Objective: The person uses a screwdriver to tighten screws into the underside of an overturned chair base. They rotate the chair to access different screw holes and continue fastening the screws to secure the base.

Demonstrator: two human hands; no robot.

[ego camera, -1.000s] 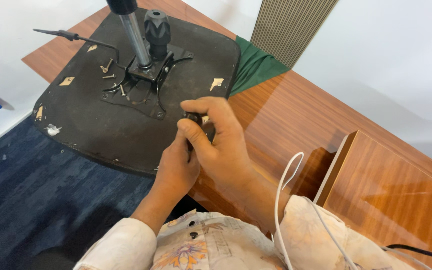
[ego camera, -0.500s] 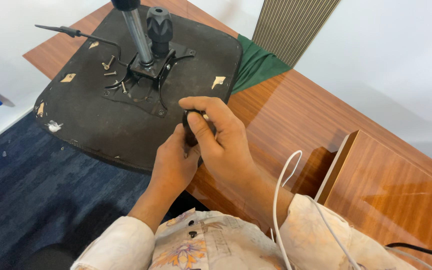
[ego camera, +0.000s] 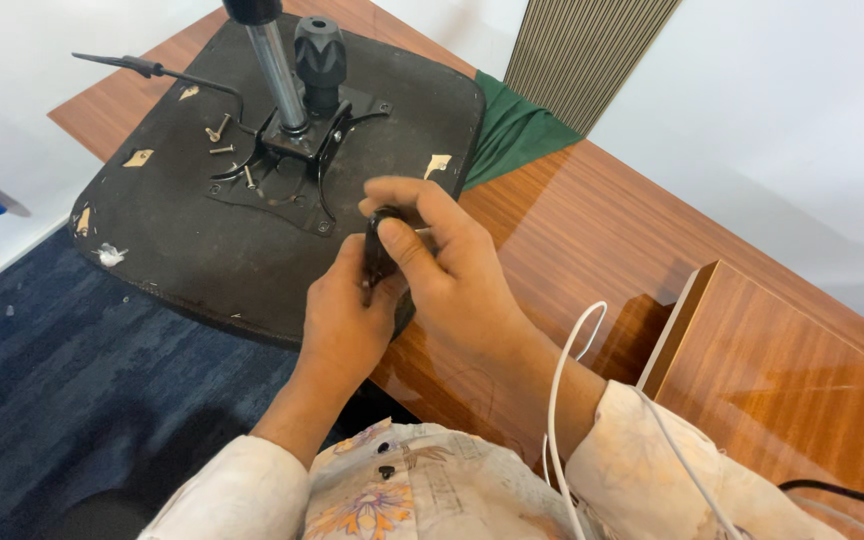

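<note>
Upturned office chair seat (ego camera: 202, 240) lying on a wooden desk (ego camera: 592, 230), black underside up, front edge hanging past the desk edge over dark blue carpet (ego camera: 72, 400). Black metal mounting plate (ego camera: 287, 165) sitting at the middle of the underside, with a chrome gas-lift column (ego camera: 277, 70) rising from it and a black ribbed knob (ego camera: 319, 55) standing just beside the column. Thin black lever (ego camera: 152, 72) reaching out from the plate toward the far left corner. Several loose screws (ego camera: 219, 132) scattered on the underside left of the plate, one lying against the plate's edge. Small torn patches (ego camera: 138, 157) showing pale material at several spots on the black cover.

Left hand (ego camera: 347, 315) clenched around a small black part (ego camera: 380, 250), held above the near right edge of the seat, thumb side up. Right hand (ego camera: 447, 265) grasping the same black part from the other side, thumb and forefinger pinched on its top, remaining fingers curled over it. Exact kind of part impossible to tell, most of it hidden by both hands.

Green cloth (ego camera: 512, 135) tucked under the seat's far right corner. Ribbed grey panel (ego camera: 582, 50) standing behind the desk. White cable (ego camera: 562, 400) looping over the right forearm. Wooden box side (ego camera: 752, 370) at the right of the desk. Floral shirt (ego camera: 402, 490) at the bottom edge.
</note>
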